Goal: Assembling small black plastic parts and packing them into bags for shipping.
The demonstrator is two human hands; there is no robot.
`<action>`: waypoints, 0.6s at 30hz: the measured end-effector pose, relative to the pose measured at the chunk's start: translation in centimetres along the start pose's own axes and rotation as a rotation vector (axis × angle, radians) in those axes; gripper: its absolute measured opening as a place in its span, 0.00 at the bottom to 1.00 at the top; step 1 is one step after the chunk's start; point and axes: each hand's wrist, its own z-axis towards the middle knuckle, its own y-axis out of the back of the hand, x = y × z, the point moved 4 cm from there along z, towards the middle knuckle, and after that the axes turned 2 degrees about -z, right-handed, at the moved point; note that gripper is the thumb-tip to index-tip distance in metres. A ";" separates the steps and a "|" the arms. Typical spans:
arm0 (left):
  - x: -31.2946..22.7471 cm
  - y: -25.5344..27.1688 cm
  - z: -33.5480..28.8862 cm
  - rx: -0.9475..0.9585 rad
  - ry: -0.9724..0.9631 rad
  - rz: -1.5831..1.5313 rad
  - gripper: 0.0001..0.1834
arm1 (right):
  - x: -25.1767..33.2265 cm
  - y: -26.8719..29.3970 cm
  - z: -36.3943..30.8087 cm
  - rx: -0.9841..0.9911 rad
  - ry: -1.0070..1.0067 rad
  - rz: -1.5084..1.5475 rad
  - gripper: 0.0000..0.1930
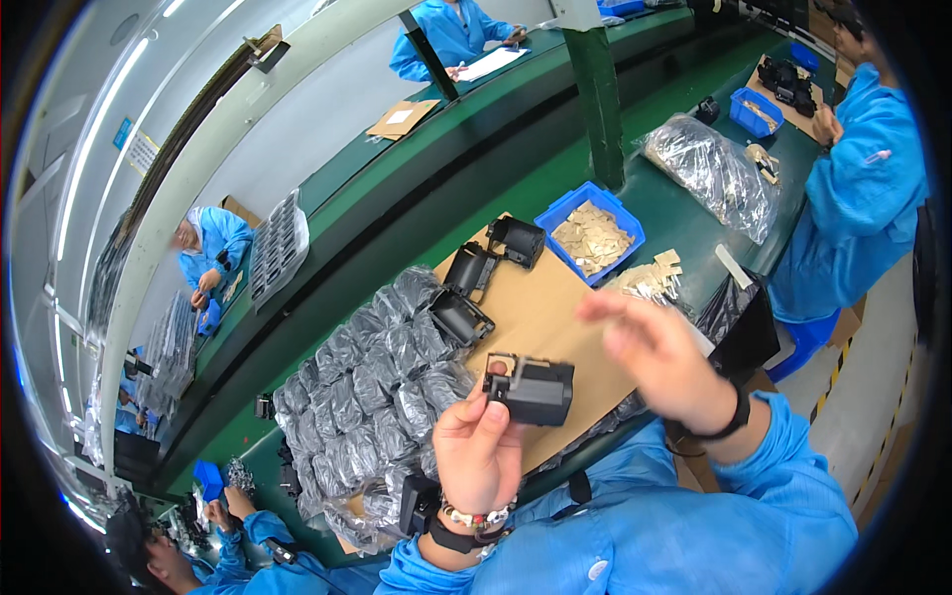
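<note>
My left hand point(481, 444) grips a black plastic housing point(540, 394) by its left end, thumb in front, above a brown cardboard sheet point(545, 297). To the right, my right hand point(659, 357) is raised off the sheet, apart from the housing. Its fingers are stretched out and a little blurred, and I see nothing in them. Beyond the hands, three more black housings point(462, 317) lie along the sheet's far left part. A blue bin point(635, 230) of small tan flat pieces stands past the sheet, with a loose pile of similar pieces point(654, 279) nearer me.
Many plastic-wrapped black parts point(367, 382) lie in rows on the left of the green bench point(709, 253). A clear plastic bag point(709, 169) rests at the far right. Co-workers in blue sit to the right point(858, 188), lower left and across the bench. A green post point(593, 109) rises beyond the bin.
</note>
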 end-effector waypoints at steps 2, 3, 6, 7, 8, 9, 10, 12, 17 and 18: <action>0.7 -0.4 0.0 0.011 0.005 -0.011 0.07 | -0.2 -2.7 -2.4 0.060 -0.104 0.257 0.28; 1.0 -0.5 0.0 0.014 -0.008 -0.028 0.07 | 0.1 -4.1 -2.7 0.068 -0.235 0.492 0.30; 0.8 -1.1 -0.2 0.036 -0.022 0.083 0.10 | -0.3 -4.8 -2.6 0.032 -0.273 0.629 0.33; 0.6 -1.2 -0.2 0.039 -0.015 0.178 0.12 | -0.2 -4.5 -2.5 0.026 -0.273 0.633 0.33; 0.2 -1.3 -0.1 0.114 -0.033 0.200 0.18 | -0.1 -4.4 -2.3 0.088 -0.312 0.627 0.31; 0.0 -1.6 -0.3 0.112 -0.029 0.202 0.18 | -0.1 -4.3 -2.3 0.152 -0.352 0.620 0.30; -0.3 -2.2 -0.5 0.051 -0.001 0.209 0.22 | -0.1 -4.2 -2.2 0.150 -0.355 0.623 0.30; -0.4 -1.8 -0.7 0.081 0.048 0.252 0.32 | -0.3 -4.3 -2.2 0.212 -0.358 0.501 0.28; -0.5 -0.2 -1.2 0.101 0.137 0.284 0.31 | -0.1 -5.0 -2.4 0.229 -0.337 0.424 0.24; -0.5 0.2 -1.4 0.071 0.152 0.254 0.29 | 0.0 -5.2 -2.4 0.233 -0.314 0.415 0.23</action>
